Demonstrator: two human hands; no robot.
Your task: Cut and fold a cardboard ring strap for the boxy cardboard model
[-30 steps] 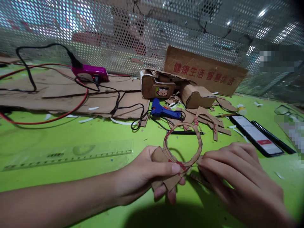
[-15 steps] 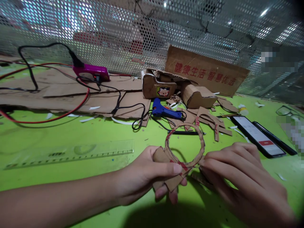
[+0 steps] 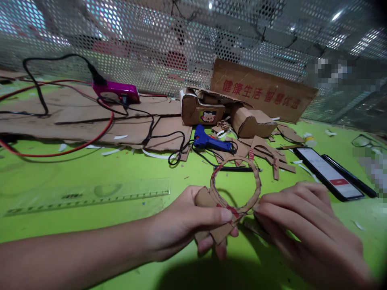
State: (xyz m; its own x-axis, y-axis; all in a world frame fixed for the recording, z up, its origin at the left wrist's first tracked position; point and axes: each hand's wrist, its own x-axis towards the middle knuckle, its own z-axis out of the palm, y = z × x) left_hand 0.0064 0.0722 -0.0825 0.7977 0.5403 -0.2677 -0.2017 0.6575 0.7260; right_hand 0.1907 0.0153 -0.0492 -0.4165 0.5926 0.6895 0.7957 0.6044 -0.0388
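Observation:
A cardboard ring with a wide cardboard base piece is upright in front of me. My left hand grips the base, its thumb pressed on the red-marked front and its fingers behind. At the ring's lower right edge, my right hand is closed in a pinch with its fingertips against the cardboard. Its lower fingers are in shadow and partly hidden. Behind the ring lie a blue glue gun and a black pen.
A clear ruler lies at left. Cardboard shapes and scraps stand and lie behind. To the right are a phone and a black case. A purple power strip trails cables by the perforated screen.
Almost nothing differs. My right hand has shifted very slightly at the ring's edge; the left hand and the ring stay in place.

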